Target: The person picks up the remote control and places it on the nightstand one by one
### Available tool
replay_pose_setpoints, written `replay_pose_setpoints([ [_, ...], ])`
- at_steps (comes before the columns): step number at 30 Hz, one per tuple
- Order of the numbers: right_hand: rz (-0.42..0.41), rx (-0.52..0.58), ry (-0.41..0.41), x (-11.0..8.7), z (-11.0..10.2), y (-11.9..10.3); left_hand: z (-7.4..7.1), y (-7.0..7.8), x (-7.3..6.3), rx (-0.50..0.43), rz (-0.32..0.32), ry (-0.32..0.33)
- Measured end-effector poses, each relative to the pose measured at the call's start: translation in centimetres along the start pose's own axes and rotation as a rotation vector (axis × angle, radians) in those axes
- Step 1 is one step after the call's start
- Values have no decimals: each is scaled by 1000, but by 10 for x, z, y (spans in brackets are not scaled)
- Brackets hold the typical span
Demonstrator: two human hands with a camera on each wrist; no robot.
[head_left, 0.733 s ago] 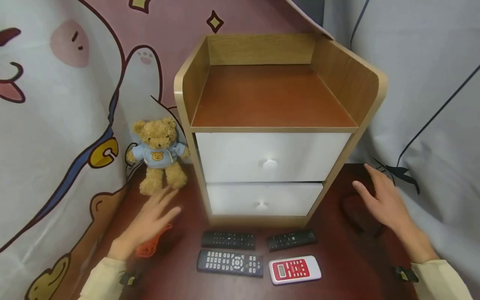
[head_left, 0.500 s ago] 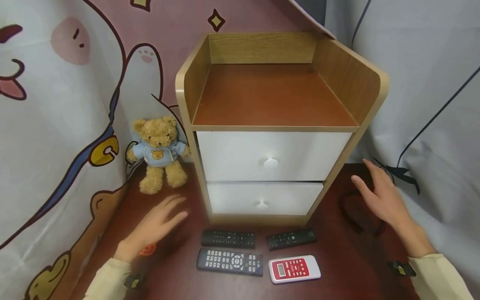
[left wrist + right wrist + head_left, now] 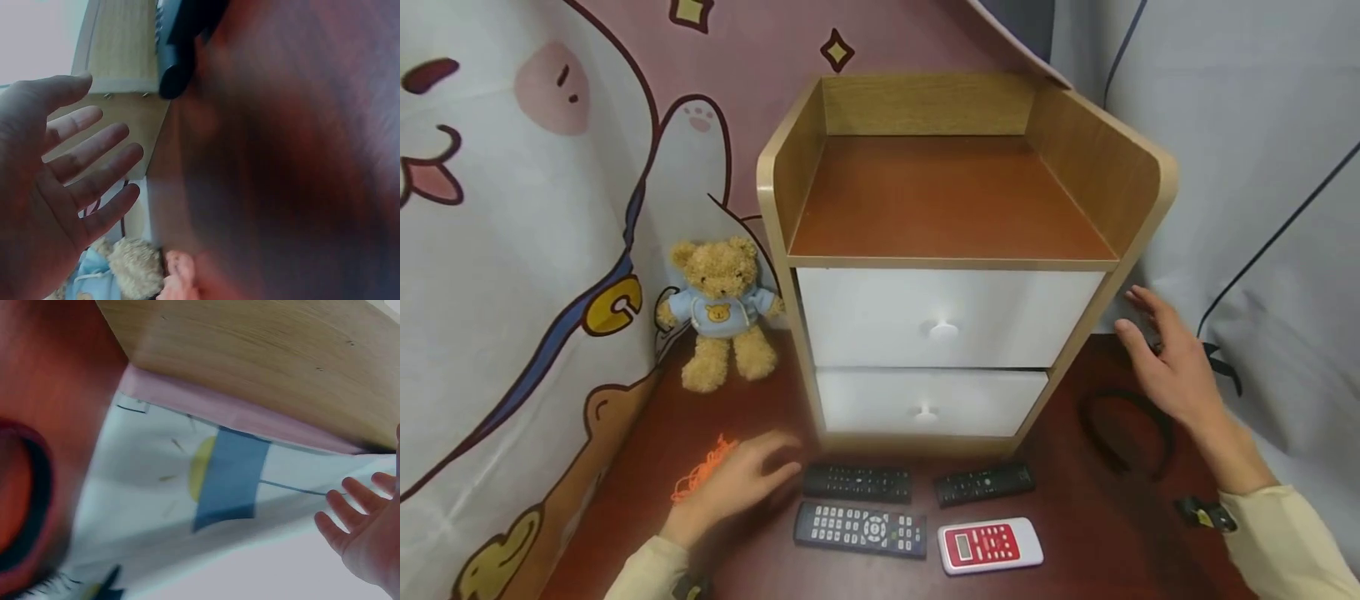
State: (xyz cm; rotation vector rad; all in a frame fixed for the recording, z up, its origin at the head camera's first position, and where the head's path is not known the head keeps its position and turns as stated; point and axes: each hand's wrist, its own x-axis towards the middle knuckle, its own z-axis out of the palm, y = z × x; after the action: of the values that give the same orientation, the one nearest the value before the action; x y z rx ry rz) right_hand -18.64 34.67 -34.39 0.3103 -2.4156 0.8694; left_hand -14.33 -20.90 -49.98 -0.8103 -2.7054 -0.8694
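My left hand point(image 3: 741, 479) hovers above the table just left of the remotes, fingers spread and holding nothing. Closest to it lie a black remote point(image 3: 857, 482) and a longer dark remote point(image 3: 860, 529) with pale buttons. A tangle of orange string point(image 3: 703, 471) is partly hidden behind that hand. Another black remote point(image 3: 984, 483) and a white-and-red remote point(image 3: 991, 546) lie farther right. My right hand point(image 3: 1176, 362) is raised beside the cabinet's right side, fingers loosely bent, with nothing in it. Below it on the table lies a dark ring-shaped band point(image 3: 1126, 433).
A wooden cabinet point(image 3: 951, 200) with two white drawers, both pushed in, stands at the table's middle back. A teddy bear point(image 3: 718, 312) in a blue hoodie sits left of it. Printed cloth point(image 3: 535, 250) hangs along the left and back; pale cloth point(image 3: 1247, 208) hangs at right.
My left hand has come away from the teddy bear, down and right toward the remotes, uncovering more orange string. The right hand has risen slightly and its fingers bend more.
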Motion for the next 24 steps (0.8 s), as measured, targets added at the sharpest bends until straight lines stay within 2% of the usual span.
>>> replay_pose_setpoints([
  [5, -141, 61, 98, 19, -8, -26, 14, 3, -11, -42, -44, -56],
  [10, -278, 243, 201, 43, -18, -62, 28, 3, -20, -79, -29, -43],
  [14, -316, 350, 250, 56, -29, -91, 37, 3, -24, -98, 3, -20],
  [20, -338, 369, 252, 68, -36, -122, 41, 3, -21, -94, -17, -32],
  [22, -354, 421, 255, 73, -33, -134, 42, 4, -19, -81, -32, -41],
  [24, -368, 540, 275, 78, -27, -145, 43, 3, -18, -63, -47, -57],
])
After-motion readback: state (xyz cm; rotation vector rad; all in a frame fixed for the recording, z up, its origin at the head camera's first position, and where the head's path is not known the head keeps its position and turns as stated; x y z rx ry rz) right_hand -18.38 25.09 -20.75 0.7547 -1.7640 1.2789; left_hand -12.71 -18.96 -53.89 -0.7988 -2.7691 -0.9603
